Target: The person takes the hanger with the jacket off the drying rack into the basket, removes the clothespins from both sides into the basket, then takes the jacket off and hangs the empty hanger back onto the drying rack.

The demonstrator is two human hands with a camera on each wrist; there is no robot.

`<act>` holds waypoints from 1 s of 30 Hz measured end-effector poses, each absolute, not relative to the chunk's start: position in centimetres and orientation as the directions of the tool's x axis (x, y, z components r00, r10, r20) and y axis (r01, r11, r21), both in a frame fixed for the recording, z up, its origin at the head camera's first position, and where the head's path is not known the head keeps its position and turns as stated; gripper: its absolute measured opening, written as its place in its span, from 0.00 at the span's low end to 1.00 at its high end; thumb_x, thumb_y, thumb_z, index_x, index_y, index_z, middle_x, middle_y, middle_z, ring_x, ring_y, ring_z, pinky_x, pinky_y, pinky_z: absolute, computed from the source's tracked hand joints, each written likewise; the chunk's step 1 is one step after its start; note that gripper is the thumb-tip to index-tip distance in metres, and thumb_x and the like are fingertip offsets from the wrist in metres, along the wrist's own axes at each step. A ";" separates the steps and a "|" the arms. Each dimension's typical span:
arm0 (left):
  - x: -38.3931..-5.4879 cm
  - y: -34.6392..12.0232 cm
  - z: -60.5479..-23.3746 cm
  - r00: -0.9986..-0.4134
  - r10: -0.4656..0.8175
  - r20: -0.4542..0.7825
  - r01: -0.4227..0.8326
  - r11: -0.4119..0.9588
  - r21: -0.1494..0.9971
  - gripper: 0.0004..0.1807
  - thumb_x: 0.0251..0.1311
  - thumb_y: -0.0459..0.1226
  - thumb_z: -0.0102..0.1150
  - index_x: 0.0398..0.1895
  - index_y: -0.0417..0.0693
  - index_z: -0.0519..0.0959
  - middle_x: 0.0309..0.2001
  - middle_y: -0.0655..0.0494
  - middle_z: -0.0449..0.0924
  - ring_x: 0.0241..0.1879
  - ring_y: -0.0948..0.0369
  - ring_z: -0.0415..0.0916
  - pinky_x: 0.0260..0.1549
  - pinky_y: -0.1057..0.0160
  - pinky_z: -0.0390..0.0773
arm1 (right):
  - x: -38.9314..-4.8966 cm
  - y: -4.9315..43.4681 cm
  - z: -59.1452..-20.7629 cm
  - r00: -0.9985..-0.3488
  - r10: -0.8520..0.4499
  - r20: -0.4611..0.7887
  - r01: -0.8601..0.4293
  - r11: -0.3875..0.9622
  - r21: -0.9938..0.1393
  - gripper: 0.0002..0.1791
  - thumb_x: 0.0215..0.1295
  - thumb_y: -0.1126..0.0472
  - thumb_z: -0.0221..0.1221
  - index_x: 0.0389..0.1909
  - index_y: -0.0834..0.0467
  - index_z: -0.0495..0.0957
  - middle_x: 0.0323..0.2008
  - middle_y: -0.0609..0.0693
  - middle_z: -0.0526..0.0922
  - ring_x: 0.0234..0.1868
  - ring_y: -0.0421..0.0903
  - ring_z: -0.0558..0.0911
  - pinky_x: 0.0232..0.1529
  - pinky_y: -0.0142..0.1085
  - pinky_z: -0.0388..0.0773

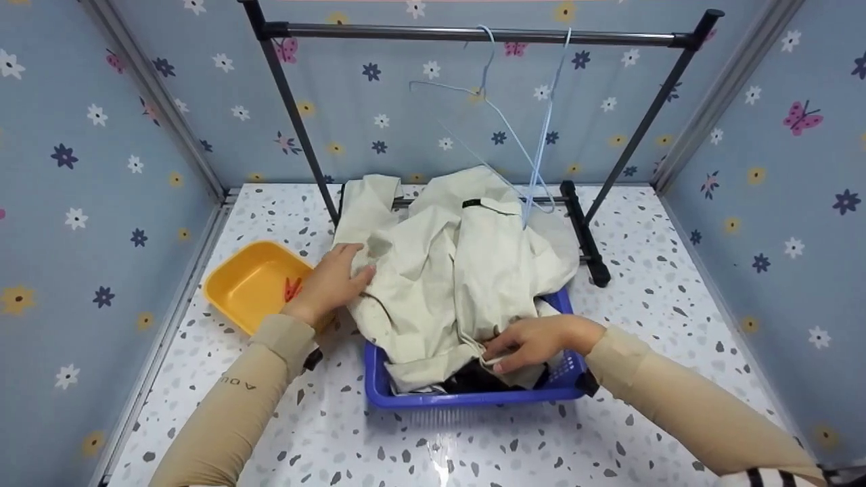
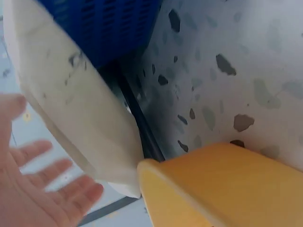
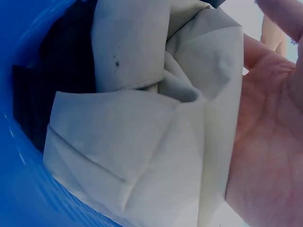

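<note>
A large cream cloth garment (image 1: 419, 270) is heaped in a blue plastic basket (image 1: 473, 400), its upper part spilling over the far rim. My left hand (image 1: 335, 281) is at the garment's left side, fingers spread; the left wrist view shows the palm facing the cloth (image 2: 80, 94). Low on the front of the heap, my right hand (image 1: 534, 341) touches a fold with its fingers. In the right wrist view the cream cloth (image 3: 128, 142) lies along the palm and covers part of the fingers, with the thumb apart from it. Dark cloth (image 3: 66, 61) shows beneath the garment.
A yellow tub (image 1: 237, 291) with red clothespins (image 1: 292, 289) stands to the left, partly behind my left arm. Behind the basket rises a black garment rack (image 1: 406, 31). Two light blue wire hangers (image 1: 487, 64) hang from its bar. Flowered panels enclose the speckled surface.
</note>
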State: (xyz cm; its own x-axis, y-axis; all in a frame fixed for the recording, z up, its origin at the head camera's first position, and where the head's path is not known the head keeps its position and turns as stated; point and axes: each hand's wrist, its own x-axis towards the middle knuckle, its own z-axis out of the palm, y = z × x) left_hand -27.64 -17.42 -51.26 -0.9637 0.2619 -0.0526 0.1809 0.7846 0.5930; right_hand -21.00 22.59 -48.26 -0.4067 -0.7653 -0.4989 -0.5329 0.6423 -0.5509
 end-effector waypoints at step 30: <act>-33.2 -19.1 -52.2 -0.975 0.029 -0.219 -0.138 0.694 0.707 0.25 0.57 0.28 0.56 0.58 0.22 0.76 0.51 0.32 0.78 0.47 0.44 0.72 0.46 0.53 0.75 | -20.8 22.9 -48.7 -0.416 -0.776 -0.475 -0.538 0.631 -0.559 0.27 0.79 0.43 0.59 0.69 0.52 0.84 0.67 0.55 0.86 0.63 0.54 0.85 0.69 0.51 0.79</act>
State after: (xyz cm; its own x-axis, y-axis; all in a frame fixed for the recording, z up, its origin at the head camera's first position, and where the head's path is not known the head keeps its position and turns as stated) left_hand -33.15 -19.11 -52.20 -0.9753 0.0286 -0.2189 -0.1382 0.6940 0.7066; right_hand -20.84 22.95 -48.68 -0.4160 -0.7755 -0.4749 -0.5377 0.6309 -0.5593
